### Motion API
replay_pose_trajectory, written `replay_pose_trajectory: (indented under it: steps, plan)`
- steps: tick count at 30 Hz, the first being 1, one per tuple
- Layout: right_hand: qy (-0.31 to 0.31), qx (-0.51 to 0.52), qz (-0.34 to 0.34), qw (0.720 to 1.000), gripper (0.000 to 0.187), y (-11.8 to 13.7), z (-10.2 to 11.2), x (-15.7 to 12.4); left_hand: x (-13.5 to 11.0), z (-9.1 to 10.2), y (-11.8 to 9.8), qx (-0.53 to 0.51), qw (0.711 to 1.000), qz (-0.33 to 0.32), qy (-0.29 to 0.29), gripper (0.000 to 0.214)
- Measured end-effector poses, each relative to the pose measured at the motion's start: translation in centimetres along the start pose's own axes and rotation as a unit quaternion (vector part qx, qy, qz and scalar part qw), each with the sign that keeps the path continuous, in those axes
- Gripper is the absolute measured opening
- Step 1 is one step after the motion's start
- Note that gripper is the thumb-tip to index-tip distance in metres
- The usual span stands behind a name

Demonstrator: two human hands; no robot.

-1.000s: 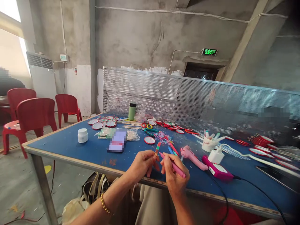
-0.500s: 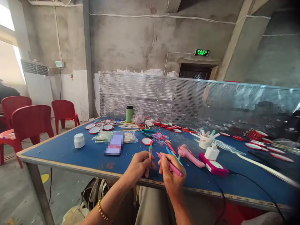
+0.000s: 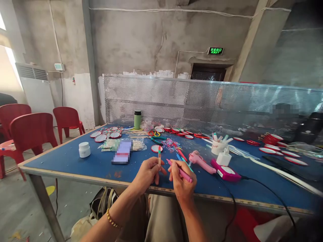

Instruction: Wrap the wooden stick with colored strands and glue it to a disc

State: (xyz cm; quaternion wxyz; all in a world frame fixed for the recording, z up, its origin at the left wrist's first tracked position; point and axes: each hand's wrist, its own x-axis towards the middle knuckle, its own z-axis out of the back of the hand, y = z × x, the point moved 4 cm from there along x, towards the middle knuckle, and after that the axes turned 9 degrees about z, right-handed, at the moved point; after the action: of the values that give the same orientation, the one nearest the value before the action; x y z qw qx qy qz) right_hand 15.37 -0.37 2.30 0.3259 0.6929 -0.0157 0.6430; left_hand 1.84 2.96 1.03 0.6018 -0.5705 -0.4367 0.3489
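My left hand (image 3: 148,173) is closed on a small painted wooden stick (image 3: 159,156), held upright above the near edge of the blue table (image 3: 75,159). My right hand (image 3: 182,185) grips a pink marker pen (image 3: 179,170) like a pencil, its tip pointing left toward the stick. The two hands sit close together, a little apart. A gold bracelet (image 3: 111,218) is on my left wrist.
On the table lie a white jar (image 3: 84,149), a green bottle (image 3: 137,120), several red-rimmed round discs (image 3: 108,135), scissors (image 3: 157,137), a white cup of pens (image 3: 218,146), a pink glue gun (image 3: 200,160) and a pink corded device (image 3: 225,173). A perforated metal screen (image 3: 202,104) backs it. Red chairs (image 3: 32,132) stand left.
The stick in my left hand has turned from tilted to upright. Both hands stay together at the table's near edge; the view has shifted slightly.
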Motion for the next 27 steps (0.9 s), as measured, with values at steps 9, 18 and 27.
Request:
replay_pose_trajectory:
  steps: [9, 18, 27]
  plan:
    - [-0.007, -0.003, 0.001, 1.000, 0.022, -0.2, 0.0, -0.1, 0.2, -0.1, 0.1, 0.001, 1.000, 0.003, 0.000, 0.028]
    - [-0.013, 0.012, 0.004, 1.000, 0.022, -0.2, 0.1, -0.1, 0.3, 0.0, 0.4, 0.002, 1.000, 0.000, -0.022, 0.033]
    - [0.028, 0.088, -0.052, 0.994, 0.022, 0.1, 0.5, 1.6, 1.2, -0.3, 0.3, -0.018, 0.999, 0.047, 0.019, 0.037]
